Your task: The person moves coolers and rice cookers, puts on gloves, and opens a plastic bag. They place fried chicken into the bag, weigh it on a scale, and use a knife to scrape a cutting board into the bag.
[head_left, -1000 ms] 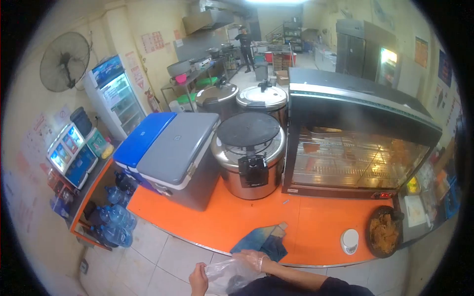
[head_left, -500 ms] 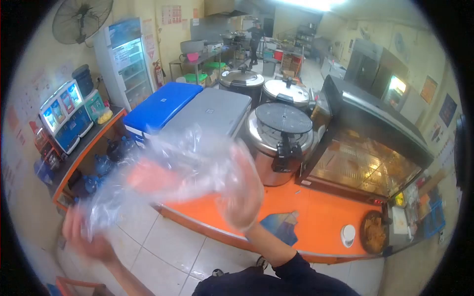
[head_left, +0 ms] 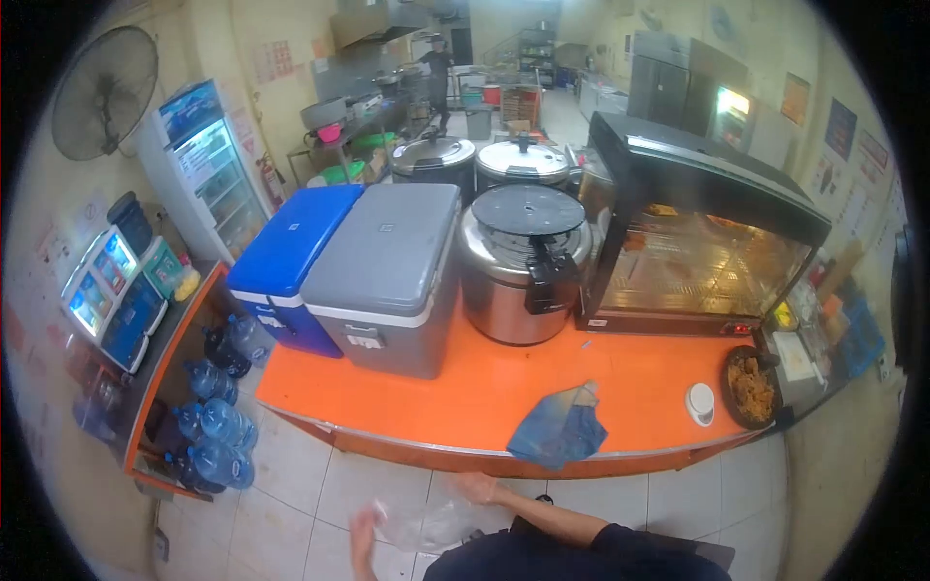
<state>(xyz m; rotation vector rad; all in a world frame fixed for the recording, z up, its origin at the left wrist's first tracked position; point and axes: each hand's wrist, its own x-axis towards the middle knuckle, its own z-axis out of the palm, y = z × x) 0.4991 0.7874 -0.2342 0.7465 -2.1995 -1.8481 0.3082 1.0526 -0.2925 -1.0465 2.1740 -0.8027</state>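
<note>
A crumpled clear plastic bag (head_left: 426,523) hangs low in front of my body, stretched between both hands over the tiled floor. My left hand (head_left: 362,531) is closed at the bag's left edge, its fingers partly blurred. On the other side, my right hand (head_left: 477,487) grips the bag's upper right part, just below the counter's front edge. Thin film seems to lie over some of the right fingers. Nearest to the hands on the orange counter (head_left: 387,412) is a crumpled blue cloth (head_left: 559,431).
A blue cooler (head_left: 295,242) and a grey cooler (head_left: 386,242) stand on the counter, beside a large steel cooker (head_left: 518,300). Rightward are a heated glass display case (head_left: 697,261), a small white scale (head_left: 699,402) and a dark bowl of food (head_left: 751,387). Water jugs (head_left: 223,455) sit left. Another person (head_left: 438,77) stands far back.
Both hands have come down from above the counter's left side to low in front of my body, bringing the plastic bag along. The view has shifted, showing the coolers fully.
</note>
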